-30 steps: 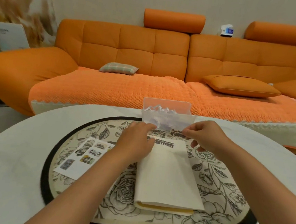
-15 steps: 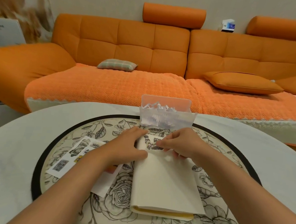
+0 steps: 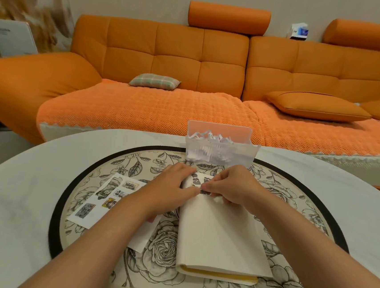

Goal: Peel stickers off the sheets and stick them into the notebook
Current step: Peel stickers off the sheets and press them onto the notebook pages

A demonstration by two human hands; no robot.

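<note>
A cream notebook [image 3: 219, 237] lies open on the floral table mat, its far end carrying dark stickers [image 3: 198, 180]. My left hand [image 3: 173, 184] rests on the notebook's far left corner, fingers bent over the page edge. My right hand [image 3: 233, 185] pinches a small dark sticker [image 3: 204, 191] at the page, fingertips meeting my left thumb. A white sticker sheet [image 3: 102, 199] with several printed stickers lies to the left, partly under my left forearm. A second sheet [image 3: 144, 234] peeks out below that forearm.
A clear plastic box [image 3: 219, 146] full of peeled white scraps stands just beyond the notebook. The round table [image 3: 16, 196] has a white rim around a black-bordered floral mat [image 3: 160, 252]. An orange sofa [image 3: 191, 74] with cushions fills the background.
My right hand has come left from the box side onto the notebook's far end and now pinches a sticker there. My left hand stays at the page corner. The camera has dipped closer.
</note>
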